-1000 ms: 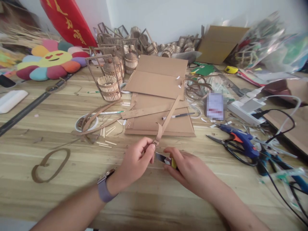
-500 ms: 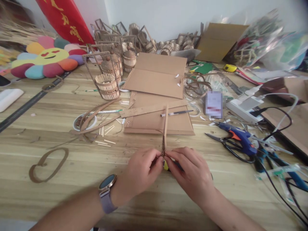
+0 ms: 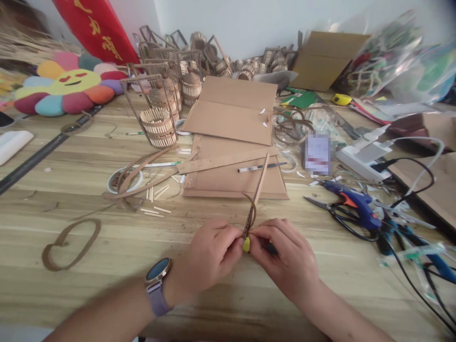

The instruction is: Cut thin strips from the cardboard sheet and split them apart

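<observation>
My left hand (image 3: 215, 247) is closed, its thumb and fingers pinching the near end of a narrow cardboard strip (image 3: 261, 179) with a ridged, corrugated-looking edge. The strip points away from me, slanting to the right. A thin brown strip (image 3: 254, 213) curls off beside it, just above my fingertips. My right hand (image 3: 287, 254) is closed in a pinch on the cardboard strip at the same spot. Between the hands shows a small yellow piece (image 3: 246, 244); a dark part sits under my right fingers, and what they belong to is hidden.
Cardboard sheets (image 3: 231, 114) and a pen (image 3: 261, 167) lie ahead. To the right are scissors (image 3: 342, 218), a blue glue gun (image 3: 351, 202), cables and a power strip (image 3: 363, 161). Small stick buckets (image 3: 158, 128) stand back left; a brown strip loop (image 3: 71, 244) lies left.
The far end of the cardboard strip has swung to the right. The thin brown strip now curls on its right side. More of the yellow piece shows; both hands stay nearly in place.
</observation>
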Action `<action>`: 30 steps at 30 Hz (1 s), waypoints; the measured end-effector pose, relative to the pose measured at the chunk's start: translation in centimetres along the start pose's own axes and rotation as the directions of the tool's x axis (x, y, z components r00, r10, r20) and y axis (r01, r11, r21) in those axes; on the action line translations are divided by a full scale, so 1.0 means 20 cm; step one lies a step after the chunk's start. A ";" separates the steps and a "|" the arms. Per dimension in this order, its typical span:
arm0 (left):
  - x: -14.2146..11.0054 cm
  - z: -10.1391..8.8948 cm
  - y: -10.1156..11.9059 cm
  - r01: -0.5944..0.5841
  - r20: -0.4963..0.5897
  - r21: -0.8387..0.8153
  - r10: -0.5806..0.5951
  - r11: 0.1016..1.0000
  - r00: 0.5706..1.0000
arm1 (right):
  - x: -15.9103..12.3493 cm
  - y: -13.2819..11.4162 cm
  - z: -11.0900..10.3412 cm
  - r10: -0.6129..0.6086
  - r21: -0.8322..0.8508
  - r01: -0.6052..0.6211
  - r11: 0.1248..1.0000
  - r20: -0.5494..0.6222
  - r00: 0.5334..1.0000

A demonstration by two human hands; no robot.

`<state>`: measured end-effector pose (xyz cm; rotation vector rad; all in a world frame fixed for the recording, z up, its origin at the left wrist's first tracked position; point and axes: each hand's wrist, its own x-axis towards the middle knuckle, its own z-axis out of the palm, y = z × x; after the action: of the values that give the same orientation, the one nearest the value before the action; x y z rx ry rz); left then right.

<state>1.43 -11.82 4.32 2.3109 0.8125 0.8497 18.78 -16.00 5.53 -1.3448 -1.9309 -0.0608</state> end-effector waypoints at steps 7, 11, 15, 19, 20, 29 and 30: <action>0.02 -0.04 0.02 0.221 0.123 -0.212 -0.198 0.952 0.972 | 0.04 0.01 -0.02 0.279 0.247 -0.314 0.917 0.165 0.946; 0.03 -0.03 0.01 0.300 0.131 -0.229 -0.276 0.926 0.952 | 0.03 0.02 -0.02 0.259 0.210 -0.289 0.934 0.158 0.953; 0.03 -0.02 0.01 0.298 0.123 -0.175 -0.279 0.938 0.952 | 0.01 0.04 -0.02 0.019 0.032 -0.019 0.999 0.000 1.000; 0.03 -0.02 0.00 0.247 0.097 -0.129 -0.236 0.960 0.967 | 0.00 0.06 -0.02 -0.132 -0.071 0.135 0.988 0.046 0.990; 0.03 -0.02 0.00 0.237 0.091 -0.115 -0.228 0.965 0.969 | 0.01 0.07 -0.02 -0.134 -0.071 0.139 0.988 0.071 0.988; 0.05 -0.04 -0.01 0.228 0.140 -0.102 -0.213 0.968 0.967 | 0.04 0.10 -0.04 -0.216 -0.023 0.222 0.975 0.160 0.963; 0.05 -0.04 -0.01 0.262 0.155 -0.127 -0.241 0.957 0.958 | 0.04 0.10 -0.04 -0.217 -0.003 0.220 0.976 0.147 0.965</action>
<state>1.39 -10.74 5.00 2.0579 0.9274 0.6080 20.77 -14.85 5.81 -1.1706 -2.2021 -0.0910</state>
